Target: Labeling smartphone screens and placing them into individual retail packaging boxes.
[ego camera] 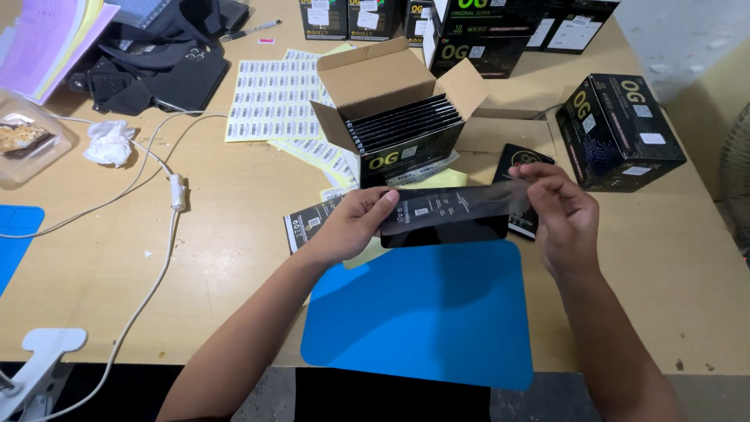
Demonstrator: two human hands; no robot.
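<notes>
My left hand [351, 227] and my right hand [558, 215] hold between them a long black glossy panel with a clear film over it [445, 215], just above the far edge of a blue mat [422, 312]. The left fingers pinch its left end, while the right fingers grip its right end and the film's edge. Right behind it stands an open cardboard box [402, 109] filled with several flat black packets on edge. A black flat packet [516, 160] lies under my right hand, and another black printed packet [308, 223] lies by my left wrist.
Sticker sheets [273, 98] lie left of the box. Black cartons stand at the back [469, 31] and at the right [617, 129]. A white cable [176, 195], crumpled tissue [109, 144], a black bag [156, 70] and a clear food container [27, 141] occupy the left.
</notes>
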